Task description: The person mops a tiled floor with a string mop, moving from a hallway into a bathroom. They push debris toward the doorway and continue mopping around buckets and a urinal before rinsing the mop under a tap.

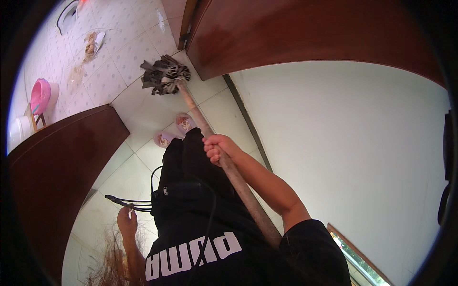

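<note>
My right hand is closed around the long wooden handle of a mop. The handle slants from beside my right upper arm down to the floor. At its far end the grey cloth-strip mop head rests on the pale tiles by the doorway, just beyond my pink slippers. My left hand hangs at my left side near several black cables that run from a black pouch at my waist. Its fingers are bent, and whether it touches the cables is unclear.
Dark red-brown wooden doors or frames flank the doorway, with a white wall at the right. Beyond lie a brown clump of debris on patterned tiles, a pink basin and a white bucket.
</note>
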`<state>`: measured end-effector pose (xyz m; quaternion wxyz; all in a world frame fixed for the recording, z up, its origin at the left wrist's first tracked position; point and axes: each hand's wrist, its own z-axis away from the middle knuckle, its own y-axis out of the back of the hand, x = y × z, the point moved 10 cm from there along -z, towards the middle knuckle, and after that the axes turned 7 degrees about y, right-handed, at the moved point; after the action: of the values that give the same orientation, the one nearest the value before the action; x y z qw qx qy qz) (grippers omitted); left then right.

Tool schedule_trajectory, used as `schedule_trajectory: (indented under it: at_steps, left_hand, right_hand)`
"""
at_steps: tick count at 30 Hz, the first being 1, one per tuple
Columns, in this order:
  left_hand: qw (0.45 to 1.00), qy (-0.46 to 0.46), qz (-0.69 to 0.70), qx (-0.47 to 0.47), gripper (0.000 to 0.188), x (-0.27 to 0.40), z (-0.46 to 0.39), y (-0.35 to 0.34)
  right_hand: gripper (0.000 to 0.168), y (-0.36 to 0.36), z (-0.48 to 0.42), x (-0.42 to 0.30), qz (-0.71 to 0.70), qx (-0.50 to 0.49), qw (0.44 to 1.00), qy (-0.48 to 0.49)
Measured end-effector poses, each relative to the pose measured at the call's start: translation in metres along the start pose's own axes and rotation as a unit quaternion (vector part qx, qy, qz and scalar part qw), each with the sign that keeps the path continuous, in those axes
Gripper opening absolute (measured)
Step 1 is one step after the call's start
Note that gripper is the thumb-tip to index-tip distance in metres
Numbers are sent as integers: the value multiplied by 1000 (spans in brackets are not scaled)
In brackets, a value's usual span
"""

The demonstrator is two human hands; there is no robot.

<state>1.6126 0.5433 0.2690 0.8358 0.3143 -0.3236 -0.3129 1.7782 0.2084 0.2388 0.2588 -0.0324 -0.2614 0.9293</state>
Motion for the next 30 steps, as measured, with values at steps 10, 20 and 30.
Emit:
schedule_trajectory:
  at_steps: [10, 20, 30]
  left_hand:
    - [998, -63, -2, -18, 22, 24, -2, -16]
    - [997, -71, -18, -39, 24, 36, -28, -20]
    - [994, 53, 34, -89, 23, 12, -10, -46]
  right_hand:
    - [18, 103, 89, 4, 122, 169, 977, 46]
    - [17, 214, -13, -104, 347, 239, 901, 104]
    - [12, 165, -26, -115, 391, 268, 879, 65]
